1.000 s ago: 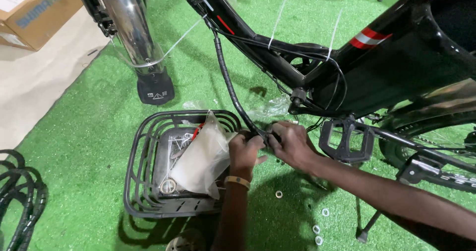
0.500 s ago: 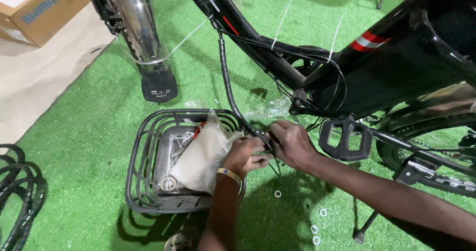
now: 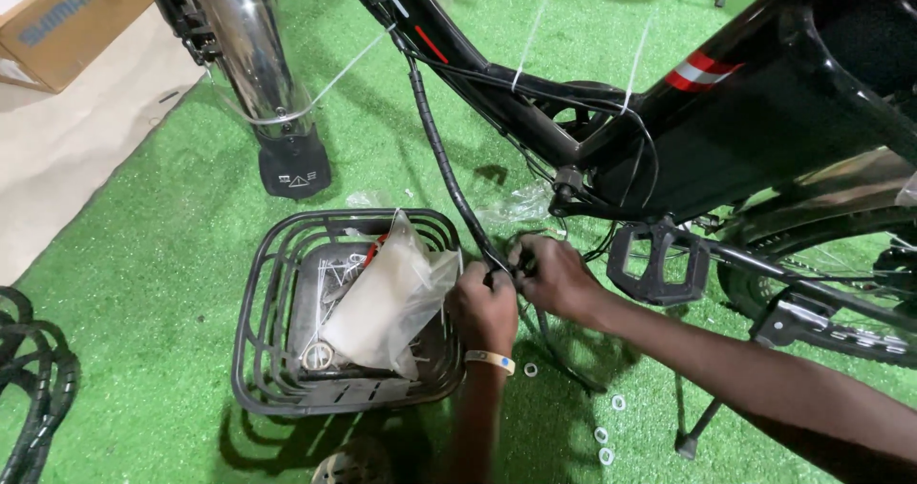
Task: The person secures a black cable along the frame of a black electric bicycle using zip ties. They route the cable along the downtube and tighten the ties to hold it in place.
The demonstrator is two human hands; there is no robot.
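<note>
The spiral-wrapped cable (image 3: 449, 173) is pinched at its lower end by both hands, left hand (image 3: 485, 302) and right hand (image 3: 556, 276) pressed together around it, just beside the black wire basket (image 3: 258, 350), below the black bicycle frame (image 3: 535, 111), over green turf (image 3: 143, 255)

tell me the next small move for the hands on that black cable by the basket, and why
Probably ease the black spiral-wrapped cable a little away from the black wire basket. Both the left hand and the right hand pinch its lower end right at the basket's rim, leaving little room to work.
</note>
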